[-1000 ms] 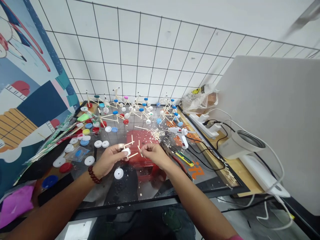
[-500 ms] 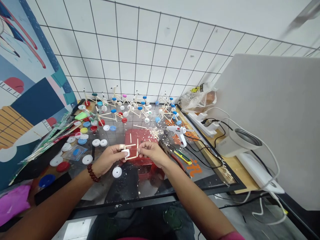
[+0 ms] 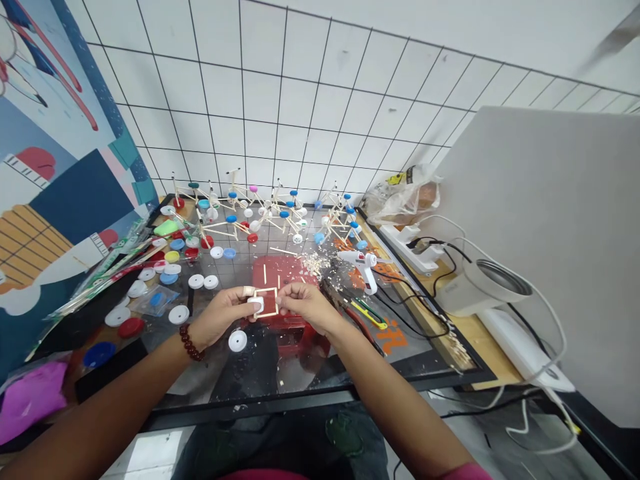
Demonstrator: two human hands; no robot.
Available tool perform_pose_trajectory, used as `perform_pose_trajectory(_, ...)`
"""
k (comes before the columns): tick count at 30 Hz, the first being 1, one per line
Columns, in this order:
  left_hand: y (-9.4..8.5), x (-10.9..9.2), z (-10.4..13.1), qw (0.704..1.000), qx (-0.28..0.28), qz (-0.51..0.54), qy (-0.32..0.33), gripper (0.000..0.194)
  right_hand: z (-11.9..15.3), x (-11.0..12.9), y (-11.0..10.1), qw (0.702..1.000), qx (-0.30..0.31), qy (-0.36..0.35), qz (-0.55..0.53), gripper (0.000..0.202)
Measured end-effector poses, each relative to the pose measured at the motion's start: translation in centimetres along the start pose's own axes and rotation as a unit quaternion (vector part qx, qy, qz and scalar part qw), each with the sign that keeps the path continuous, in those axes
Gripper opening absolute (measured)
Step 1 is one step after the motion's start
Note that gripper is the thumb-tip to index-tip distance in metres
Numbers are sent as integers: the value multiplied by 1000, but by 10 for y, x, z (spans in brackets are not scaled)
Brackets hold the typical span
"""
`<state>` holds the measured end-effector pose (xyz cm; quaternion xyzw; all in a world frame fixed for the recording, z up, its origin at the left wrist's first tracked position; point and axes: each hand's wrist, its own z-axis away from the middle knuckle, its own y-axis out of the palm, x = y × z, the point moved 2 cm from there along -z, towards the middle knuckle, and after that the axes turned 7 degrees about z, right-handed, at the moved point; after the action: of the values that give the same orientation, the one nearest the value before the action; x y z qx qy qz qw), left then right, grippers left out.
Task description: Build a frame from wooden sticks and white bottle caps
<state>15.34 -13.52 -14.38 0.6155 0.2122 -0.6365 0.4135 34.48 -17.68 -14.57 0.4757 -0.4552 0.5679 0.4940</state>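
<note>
My left hand (image 3: 225, 312) pinches a small square frame of pale wooden sticks (image 3: 265, 291) near its left side, together with a white plastic piece (image 3: 256, 305) under the thumb. The fingertips of my right hand (image 3: 306, 305) are closed on the stick forming the square's right side. All four sides appear to meet at the corners. Beyond the frame, a loose stick (image 3: 265, 274) lies over the red area on the table. A white round cap with a centre hole (image 3: 237, 341) lies just below my left hand.
A white glue gun (image 3: 367, 267) lies right of a pile of wood scraps (image 3: 315, 263). Close by are a yellow-green cutter (image 3: 370, 313) and red-handled pliers (image 3: 357, 320). Stick-and-cap models (image 3: 285, 213) line the back; coloured caps (image 3: 131, 327) lie left. A power strip (image 3: 410, 250) and cables are right.
The right-hand stick has come against the ends of the upper and lower sticks, so the square now looks closed. My left hand keeps its hold, and the view has shifted slightly.
</note>
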Motion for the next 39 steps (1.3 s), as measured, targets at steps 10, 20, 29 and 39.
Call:
perform_pose_trajectory(10, 0, 1, -1, 1000, 0, 7, 15, 38, -1, -2, -1, 1000, -16, 12, -15, 24)
perform_pose_trajectory(20, 0, 1, -2, 1000, 15, 15, 9, 39, -1, -4, -2, 1000, -11, -13, -2, 24)
perform_pose_trajectory(29, -1, 2, -2, 1000, 7, 7, 12, 41, -3, -6, -3, 998, -31, -33, 48, 16)
perform_pose_trajectory(39, -1, 7, -2, 999, -19, 24, 30, 38, 6, -4, -16, 938, -138, -83, 305, 22)
